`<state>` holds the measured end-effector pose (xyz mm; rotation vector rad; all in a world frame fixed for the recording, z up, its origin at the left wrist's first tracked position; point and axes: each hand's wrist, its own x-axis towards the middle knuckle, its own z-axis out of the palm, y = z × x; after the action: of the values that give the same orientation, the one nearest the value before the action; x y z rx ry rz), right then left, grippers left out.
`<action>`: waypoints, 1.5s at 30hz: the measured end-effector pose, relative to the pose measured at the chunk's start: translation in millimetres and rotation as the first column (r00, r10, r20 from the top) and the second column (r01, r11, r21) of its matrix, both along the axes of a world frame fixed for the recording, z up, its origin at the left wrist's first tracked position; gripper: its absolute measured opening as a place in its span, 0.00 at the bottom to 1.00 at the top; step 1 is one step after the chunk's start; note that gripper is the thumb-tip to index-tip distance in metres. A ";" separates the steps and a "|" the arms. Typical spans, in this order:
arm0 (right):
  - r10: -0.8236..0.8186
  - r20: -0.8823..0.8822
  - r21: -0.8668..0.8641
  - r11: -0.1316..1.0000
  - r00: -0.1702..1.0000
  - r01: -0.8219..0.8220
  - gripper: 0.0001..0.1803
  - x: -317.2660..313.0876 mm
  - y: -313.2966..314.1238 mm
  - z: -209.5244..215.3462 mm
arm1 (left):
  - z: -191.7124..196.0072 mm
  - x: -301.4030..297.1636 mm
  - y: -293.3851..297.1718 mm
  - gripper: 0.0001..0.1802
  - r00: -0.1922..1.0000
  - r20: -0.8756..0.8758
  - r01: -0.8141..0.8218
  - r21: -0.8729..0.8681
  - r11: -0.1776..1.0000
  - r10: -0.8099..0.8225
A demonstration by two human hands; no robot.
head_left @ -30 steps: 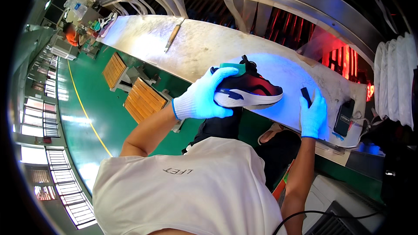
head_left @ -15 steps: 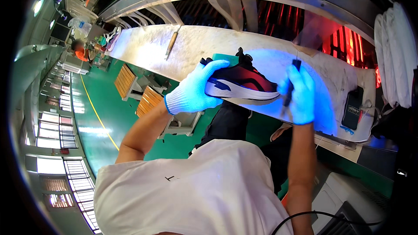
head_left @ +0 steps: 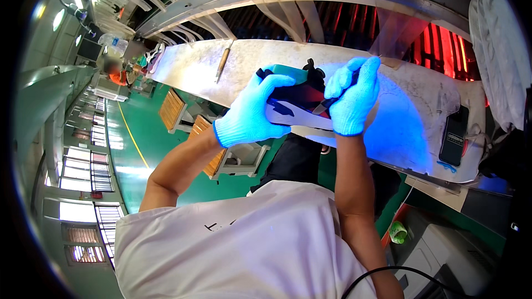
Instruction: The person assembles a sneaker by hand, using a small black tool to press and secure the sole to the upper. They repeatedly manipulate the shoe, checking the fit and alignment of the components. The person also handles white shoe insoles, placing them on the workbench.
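Observation:
In my gloved left hand (head_left: 254,109) is a sneaker (head_left: 296,115) with a dark and red upper and a white sole, its toe turned right. My fingers wrap round its heel end. A teal block, which looks like a shoe last (head_left: 289,73), fills the shoe's opening. My gloved right hand (head_left: 353,91) is closed round the dark handle of a small knife (head_left: 322,106). The blade lies against the shoe's side, near the line where upper and sole meet. My right hand hides the toe and most of the handle.
A pale, worn bench top (head_left: 191,63) runs behind the shoe. On it lie a wooden-handled tool (head_left: 223,65) and, at right, a dark phone (head_left: 454,135). Red-glowing heaters (head_left: 443,52) sit beyond the bench. Slatted wooden stools (head_left: 174,109) stand at left, and another person (head_left: 116,75) is far off.
My right hand has moved left, from beyond the toe onto the shoe, turning the knife so its blade meets the shoe's side. My left hand keeps its hold; the view has shifted slightly.

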<state>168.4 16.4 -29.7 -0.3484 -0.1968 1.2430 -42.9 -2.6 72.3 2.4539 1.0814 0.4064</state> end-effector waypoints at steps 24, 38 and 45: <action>0.332 -0.333 0.618 0.784 0.882 -0.062 0.35 -8.2 -2.5 11.9 | 16.3 36.7 -22.1 0.47 0.989 -0.150 0.022 0.146 0.989 0.000; 0.165 -0.058 0.190 0.970 0.985 -0.152 0.32 25.9 -11.9 4.6 | -7.3 24.1 -11.8 0.46 0.997 0.015 0.066 0.159 0.985 -0.069; 0.163 -0.317 0.385 0.922 0.934 -0.031 0.34 7.3 0.3 -16.1 | 2.9 38.1 -21.1 0.51 0.995 -0.082 -0.049 0.119 0.992 0.059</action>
<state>175.7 16.7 -45.8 0.2161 -0.1473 1.3131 -4.8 -23.7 75.2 2.5700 1.1926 0.3947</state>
